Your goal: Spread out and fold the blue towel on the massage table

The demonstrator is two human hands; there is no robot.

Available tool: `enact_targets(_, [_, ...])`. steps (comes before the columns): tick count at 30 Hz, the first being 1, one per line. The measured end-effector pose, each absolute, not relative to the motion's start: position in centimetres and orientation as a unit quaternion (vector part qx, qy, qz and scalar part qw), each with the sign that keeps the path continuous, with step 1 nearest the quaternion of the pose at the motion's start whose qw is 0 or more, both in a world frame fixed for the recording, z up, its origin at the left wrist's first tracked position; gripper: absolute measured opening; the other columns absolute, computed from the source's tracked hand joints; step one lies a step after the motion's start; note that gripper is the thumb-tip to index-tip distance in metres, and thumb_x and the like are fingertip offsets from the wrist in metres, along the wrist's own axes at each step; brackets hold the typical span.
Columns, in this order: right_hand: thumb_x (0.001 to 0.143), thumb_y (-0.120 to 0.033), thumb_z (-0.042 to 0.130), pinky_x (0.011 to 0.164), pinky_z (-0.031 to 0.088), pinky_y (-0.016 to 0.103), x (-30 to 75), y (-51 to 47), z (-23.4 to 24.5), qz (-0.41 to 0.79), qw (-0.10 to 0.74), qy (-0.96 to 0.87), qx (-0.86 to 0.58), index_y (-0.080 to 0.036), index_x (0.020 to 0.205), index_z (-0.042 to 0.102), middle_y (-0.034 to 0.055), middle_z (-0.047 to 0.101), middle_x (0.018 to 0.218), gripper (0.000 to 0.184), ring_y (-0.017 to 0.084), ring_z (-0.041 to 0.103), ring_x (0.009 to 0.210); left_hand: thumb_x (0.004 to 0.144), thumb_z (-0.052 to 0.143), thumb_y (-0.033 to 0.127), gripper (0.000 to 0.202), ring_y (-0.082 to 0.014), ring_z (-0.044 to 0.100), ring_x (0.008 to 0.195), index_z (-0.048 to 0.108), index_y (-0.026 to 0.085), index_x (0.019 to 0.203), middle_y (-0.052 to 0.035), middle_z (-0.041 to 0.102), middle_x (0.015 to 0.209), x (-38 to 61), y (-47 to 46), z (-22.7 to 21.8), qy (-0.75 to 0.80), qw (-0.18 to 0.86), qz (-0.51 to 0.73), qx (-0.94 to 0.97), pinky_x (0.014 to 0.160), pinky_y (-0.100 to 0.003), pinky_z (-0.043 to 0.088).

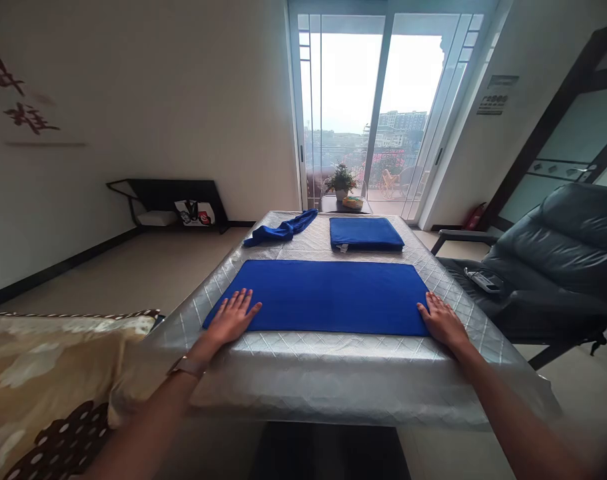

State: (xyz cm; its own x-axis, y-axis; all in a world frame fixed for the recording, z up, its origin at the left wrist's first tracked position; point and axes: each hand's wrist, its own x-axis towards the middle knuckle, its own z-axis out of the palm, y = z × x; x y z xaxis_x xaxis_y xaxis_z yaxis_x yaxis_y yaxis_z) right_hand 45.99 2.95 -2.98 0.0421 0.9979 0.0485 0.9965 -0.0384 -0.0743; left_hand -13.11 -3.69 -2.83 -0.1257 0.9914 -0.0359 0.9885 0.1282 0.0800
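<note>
A long blue towel [323, 293] lies flat across the near part of a table covered in a silver quilted cloth [333, 360]. My left hand [232, 317] rests flat on the towel's near left corner, fingers spread and open. At the near right corner my right hand [442, 321] lies flat too, fingers stretched out. Neither hand holds anything. Further back a folded blue towel [366, 234] sits on the right, and a crumpled blue towel [282, 229] lies on the left.
A black reclining chair [548, 267] with a remote on its seat stands close to the table's right side. A patterned cushion [48, 380] is at the near left. Beyond the table are a potted plant [341, 181], glass balcony doors and a low black shelf [168, 200].
</note>
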Motion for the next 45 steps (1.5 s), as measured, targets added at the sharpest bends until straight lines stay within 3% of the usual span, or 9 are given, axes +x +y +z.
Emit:
enact_targets(7, [0.102,-0.048,0.016,0.128,0.017,0.041,46.1,2.9,-3.1,0.002,0.047,-0.688,-0.724,-0.004,0.161,0.026,0.0124,0.025,0.169,0.074,0.022,0.022,0.156,0.098,0.019,0.067,0.087,-0.0324,0.017,0.157,0.023,0.007,0.161,-0.0161,0.020,0.168,-16.6,-4.4,-4.1,0.771,0.003,0.060,0.633,0.125,-0.053,0.022])
enact_targets(33, [0.102,-0.048,0.017,0.127,0.017,0.041,46.2,3.2,-3.2,-0.002,0.042,-0.686,-0.726,-0.004,0.160,0.028,0.0138,0.027,0.168,0.074,0.023,0.022,0.156,0.097,0.019,0.068,0.090,-0.0316,0.016,0.157,0.018,0.006,0.162,-0.0167,0.015,0.170,-14.9,-5.1,-2.5,0.785,0.016,0.032,0.619,0.126,-0.049,0.019])
enact_targets(41, [0.099,-0.030,0.027,0.127,0.015,0.050,43.5,0.9,-1.0,-0.122,0.063,-0.708,-0.693,0.001,0.152,0.043,0.0211,0.040,0.160,0.063,0.029,0.030,0.153,0.098,0.019,0.067,0.089,-0.0334,0.020,0.156,0.022,0.004,0.161,-0.0198,0.019,0.168,-14.9,-4.9,-3.0,0.780,-0.010,0.032,0.625,0.125,-0.051,0.022])
enact_targets(45, [0.097,-0.026,0.031,0.127,0.020,0.049,38.2,-0.8,-0.1,-0.103,0.095,-0.759,-0.635,-0.007,0.154,0.044,0.0158,0.046,0.157,0.061,0.028,0.036,0.150,0.098,0.017,0.067,0.088,-0.0337,0.022,0.156,0.025,0.005,0.160,-0.0199,0.022,0.167,-15.0,-4.8,-3.3,0.775,-0.017,0.043,0.630,0.123,-0.053,0.025])
